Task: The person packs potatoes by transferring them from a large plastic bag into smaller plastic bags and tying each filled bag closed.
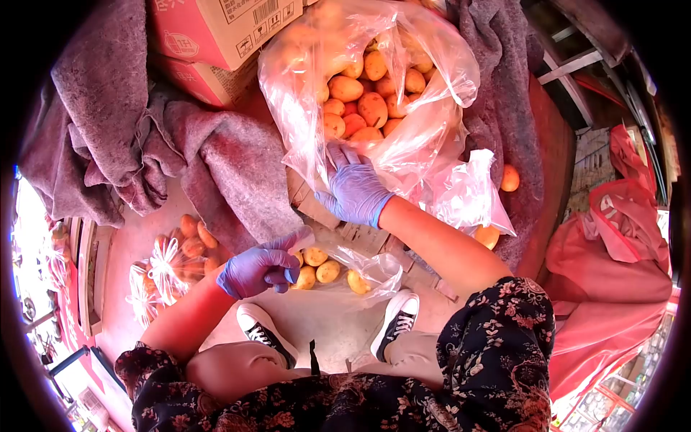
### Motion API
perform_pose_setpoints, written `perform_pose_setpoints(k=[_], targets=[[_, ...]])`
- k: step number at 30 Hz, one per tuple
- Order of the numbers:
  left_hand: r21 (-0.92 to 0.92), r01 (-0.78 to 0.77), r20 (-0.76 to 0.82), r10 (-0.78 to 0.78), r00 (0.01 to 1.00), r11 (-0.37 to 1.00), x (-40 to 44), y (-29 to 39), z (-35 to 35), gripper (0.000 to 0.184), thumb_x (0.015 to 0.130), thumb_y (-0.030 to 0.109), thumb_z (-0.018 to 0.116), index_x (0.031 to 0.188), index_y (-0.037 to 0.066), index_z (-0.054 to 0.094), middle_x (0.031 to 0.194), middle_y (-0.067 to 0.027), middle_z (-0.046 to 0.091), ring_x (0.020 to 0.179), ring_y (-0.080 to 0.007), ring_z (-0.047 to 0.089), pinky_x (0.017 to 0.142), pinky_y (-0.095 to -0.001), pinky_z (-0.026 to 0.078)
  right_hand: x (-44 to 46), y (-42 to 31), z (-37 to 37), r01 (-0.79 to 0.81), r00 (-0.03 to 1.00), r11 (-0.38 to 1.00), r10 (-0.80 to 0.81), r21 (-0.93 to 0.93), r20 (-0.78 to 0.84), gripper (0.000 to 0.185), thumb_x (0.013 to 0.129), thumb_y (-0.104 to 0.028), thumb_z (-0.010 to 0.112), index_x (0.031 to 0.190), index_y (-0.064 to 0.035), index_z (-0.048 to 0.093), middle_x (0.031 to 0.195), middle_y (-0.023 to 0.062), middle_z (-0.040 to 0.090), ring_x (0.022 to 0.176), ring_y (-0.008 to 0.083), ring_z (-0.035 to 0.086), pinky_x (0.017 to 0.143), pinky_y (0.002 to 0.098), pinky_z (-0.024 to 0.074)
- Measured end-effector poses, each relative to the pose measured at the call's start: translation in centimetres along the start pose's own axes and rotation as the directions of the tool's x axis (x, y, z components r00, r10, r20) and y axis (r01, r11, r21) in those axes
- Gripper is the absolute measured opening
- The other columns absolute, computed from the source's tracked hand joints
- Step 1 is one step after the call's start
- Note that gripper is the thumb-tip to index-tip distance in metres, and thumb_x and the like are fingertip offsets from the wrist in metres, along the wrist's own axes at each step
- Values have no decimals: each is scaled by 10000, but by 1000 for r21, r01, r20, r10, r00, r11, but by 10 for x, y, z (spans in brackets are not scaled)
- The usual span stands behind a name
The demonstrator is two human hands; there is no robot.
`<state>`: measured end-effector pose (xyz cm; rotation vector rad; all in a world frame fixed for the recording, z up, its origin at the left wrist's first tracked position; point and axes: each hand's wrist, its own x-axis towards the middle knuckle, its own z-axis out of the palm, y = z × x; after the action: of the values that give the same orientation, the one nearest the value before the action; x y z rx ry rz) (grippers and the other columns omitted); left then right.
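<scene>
A large clear plastic bag [439,137] stands open at the top centre, full of orange-yellow round fruit [372,109]. My right hand [353,189], in a blue-violet glove, lies on the bag's near edge with its fingers spread. My left hand [260,271], gloved the same way, is lower and to the left, its fingers curled in on the edge of thin clear plastic. Beside it, a small clear bag [381,270] holds several yellow fruits [328,271] just above my shoes.
Cardboard boxes [252,29] stand at the upper left beside a grey blanket [230,165]. Tied bags of brownish produce [193,247] lie at the left. Two loose fruits [510,178] rest right of the large bag. Red cloth [612,266] hangs at the far right.
</scene>
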<state>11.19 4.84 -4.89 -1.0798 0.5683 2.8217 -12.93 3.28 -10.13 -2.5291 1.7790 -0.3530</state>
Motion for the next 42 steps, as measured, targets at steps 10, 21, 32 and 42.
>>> perform_pose_setpoints(k=[10, 21, 32, 42], targets=[[-90, -42, 12, 43, 999, 995, 9, 10, -9, 643, 829, 86, 504, 1401, 186, 229, 691, -20, 513, 448, -61, 321, 499, -228, 317, 60, 94, -33, -390, 767, 494, 641, 777, -22, 451, 855, -467, 497, 866, -39, 637, 824, 173, 633, 808, 298, 605, 729, 356, 471], [-117, -77, 7, 78, 997, 990, 6, 7, -11, 552, 835, 115, 508, 1347, 159, 304, 690, -20, 514, 443, -67, 321, 498, -231, 310, 74, 64, -1, -461, 844, 886, 419, 55, 334, 444, 842, -178, 393, 1285, -173, 418, 1117, 234, 534, 993, 347, 571, 791, 453, 475], [-114, -120, -68, 113, 991, 986, 10, 5, -1, 136, 845, 168, 508, 741, 81, 523, 651, -11, 495, 456, -78, 331, 505, -246, 297, 106, 59, -28, -421, 797, 892, 277, 164, 536, 361, 844, -280, 479, 1167, -121, 503, 1198, 128, 546, 1046, 306, 559, 869, 375, 436], [-202, -155, -72, 143, 987, 967, -1, -7, -16, 445, 843, 152, 510, 1269, 162, 382, 685, 17, 503, 462, -53, 311, 513, -228, 297, 63, 88, 7, -577, 817, 651, 453, 493, 358, 362, 800, -317, 521, 1010, -26, 570, 1008, 180, 621, 963, 301, 590, 830, 343, 446]])
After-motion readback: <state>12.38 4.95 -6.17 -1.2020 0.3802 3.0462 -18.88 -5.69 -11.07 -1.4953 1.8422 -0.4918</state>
